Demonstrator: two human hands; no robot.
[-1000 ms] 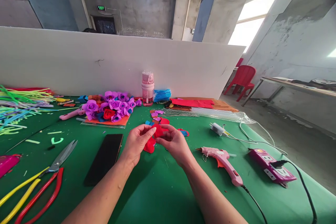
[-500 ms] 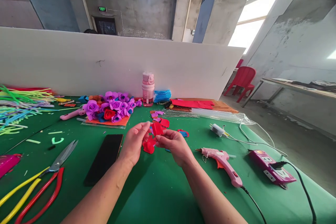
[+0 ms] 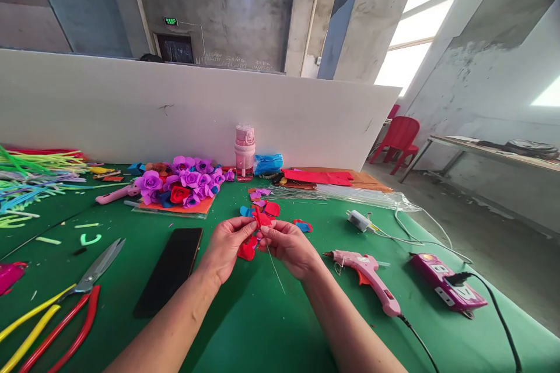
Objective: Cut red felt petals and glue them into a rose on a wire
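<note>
Between my fingertips is a small piece of red crepe paper [image 3: 262, 219], folded or curled into a petal shape. My left hand [image 3: 227, 246] pinches its left side, and my right hand [image 3: 289, 246] pinches it from the right. A thin wire [image 3: 275, 271] slants down from beneath the fingers towards me; its upper end is hidden. Just below the hands, cut red petals [image 3: 247, 249] lie on the green table. Farther back are another red petal [image 3: 272, 209] and blue pieces [image 3: 246, 211], with a red and blue piece [image 3: 303, 226] to the right.
A pink glue gun [image 3: 368, 277] and a magenta power strip [image 3: 446, 282] lie right, their cords trailing. On the left are a black phone [image 3: 168, 271] and scissors [image 3: 94, 271]. Purple paper roses [image 3: 192, 179], a pink bottle [image 3: 245, 154] and wires [image 3: 293, 191] sit behind.
The red paper, spread flat half a second ago, is now gathered between both hands. My left fingers have come down onto it, and a thin wire shows below. The view has tilted slightly.
</note>
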